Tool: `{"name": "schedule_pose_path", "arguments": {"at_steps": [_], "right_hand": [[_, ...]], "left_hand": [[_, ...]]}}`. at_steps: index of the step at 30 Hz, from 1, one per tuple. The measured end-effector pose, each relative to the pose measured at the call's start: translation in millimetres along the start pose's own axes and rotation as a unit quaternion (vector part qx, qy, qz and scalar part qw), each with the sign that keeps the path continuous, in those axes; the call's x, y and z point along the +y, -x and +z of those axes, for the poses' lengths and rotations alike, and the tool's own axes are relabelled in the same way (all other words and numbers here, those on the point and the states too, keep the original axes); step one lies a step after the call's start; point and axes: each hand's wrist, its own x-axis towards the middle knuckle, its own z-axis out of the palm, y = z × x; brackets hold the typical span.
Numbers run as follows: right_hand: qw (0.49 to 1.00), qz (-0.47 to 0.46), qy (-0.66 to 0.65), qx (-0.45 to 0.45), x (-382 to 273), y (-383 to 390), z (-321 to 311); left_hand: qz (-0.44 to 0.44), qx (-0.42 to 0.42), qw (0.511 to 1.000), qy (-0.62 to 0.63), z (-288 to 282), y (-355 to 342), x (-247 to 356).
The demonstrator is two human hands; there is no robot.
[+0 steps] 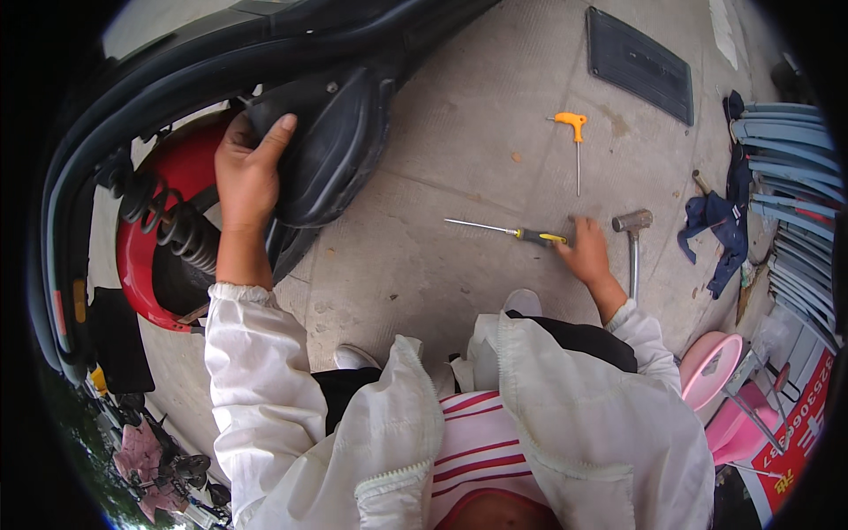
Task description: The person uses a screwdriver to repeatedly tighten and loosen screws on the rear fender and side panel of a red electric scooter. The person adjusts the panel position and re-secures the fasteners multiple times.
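Observation:
My left hand (249, 172) grips the upper left edge of a black plastic cover (340, 150) on the scooter, thumb on its face and fingers partly hidden. The cover sits against the black scooter body (353, 44), beside a coil-spring shock absorber (187, 231) and a red curved wheel part (141, 256). Low over the pavement, my right hand (587, 256) has its fingers apart at the handle end of a yellow-and-black screwdriver (539, 237). The thumb is at the handle's tip; whether it touches cannot be made out. The screwdriver lies with its shaft pointing left.
An orange T-handle hex key (572, 124) and a hammer (632, 225) lie on the pavement. Farther off is a black rectangular mat (640, 66). Dark blue cloth (720, 225), stacked grey-blue curved pieces (791, 159) and a pink basin (711, 367) line the right side.

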Motion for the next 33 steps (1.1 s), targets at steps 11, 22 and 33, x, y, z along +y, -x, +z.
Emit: {"name": "schedule_pose_path", "arguments": {"at_steps": [11, 22, 33], "right_hand": [[0.978, -0.116, -0.056, -0.162, -49, 7, -22], [0.946, -0.201, -0.253, -0.001, -256, 20, -249], [0.980, -0.113, -0.162, 0.030, -322, 54, -222]], "left_hand": [[0.013, -0.009, 0.998, 0.063, -2, -7, -8], [0.036, -0.022, 0.993, 0.108, -5, -11, -16], [-0.013, -0.103, 0.975, 0.198, -14, -10, -12]]}}
